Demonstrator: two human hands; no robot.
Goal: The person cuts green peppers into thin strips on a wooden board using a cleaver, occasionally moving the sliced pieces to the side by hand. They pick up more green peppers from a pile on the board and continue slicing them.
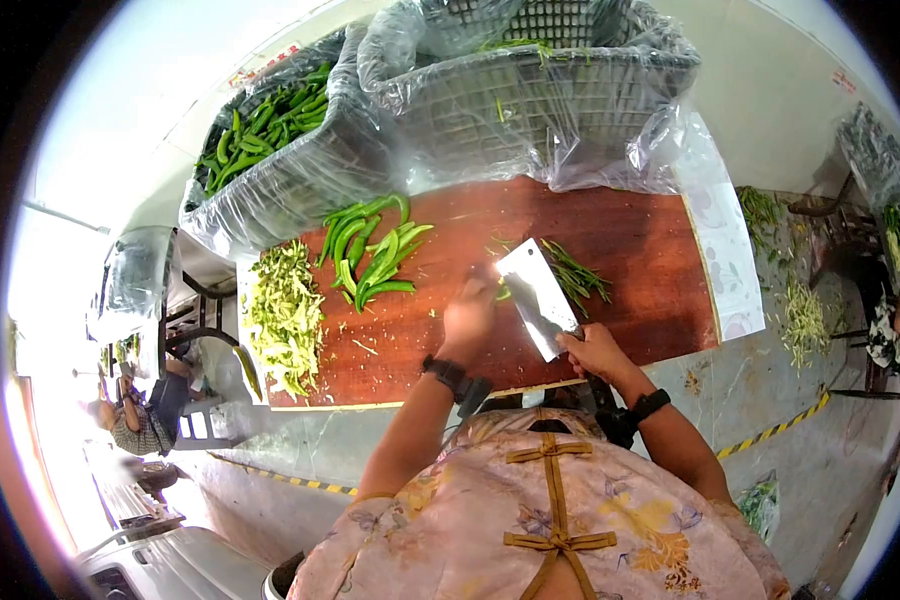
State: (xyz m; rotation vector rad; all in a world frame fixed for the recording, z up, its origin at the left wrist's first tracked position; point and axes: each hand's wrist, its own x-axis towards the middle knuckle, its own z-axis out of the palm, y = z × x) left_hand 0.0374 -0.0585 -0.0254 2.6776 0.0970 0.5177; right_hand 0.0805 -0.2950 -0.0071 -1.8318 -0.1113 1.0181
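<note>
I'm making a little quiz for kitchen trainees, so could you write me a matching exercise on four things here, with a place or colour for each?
1. Cleaver
2. Pale-green cut heap
3. Thin green stalks
4. Floor tape

A. At the left end of the board
B. Yellow and black
C. In the right hand
D. On the board, just right of the blade

Pairs: 1-C, 2-A, 3-D, 4-B

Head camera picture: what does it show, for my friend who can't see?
A right hand holds a cleaver over a red-brown board, the left hand blurred beside the blade. Green peppers and a chopped pale-green heap lie to the left, with plastic-lined crates beyond.
</note>
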